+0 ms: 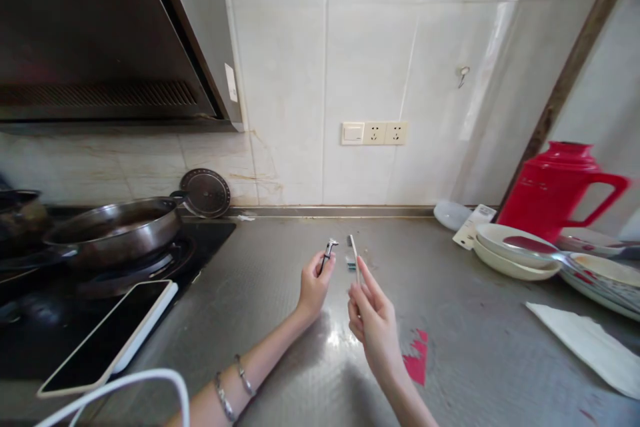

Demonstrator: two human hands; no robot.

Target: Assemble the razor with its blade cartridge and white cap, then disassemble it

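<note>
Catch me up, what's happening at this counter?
The person's left hand grips what looks like a small razor. The right hand holds what looks like a toothbrush. Both are up over the metal counter, with a gap between them in this view. A torn red scrap is beside the right forearm.

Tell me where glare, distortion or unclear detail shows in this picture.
Head view: glare tops the tiled wall and whitens the counter between the left hand and right hand; the red thermos leans, probably from lens stretch, its lettering unreadable; the silver-and-black item is too small to identify.
</note>
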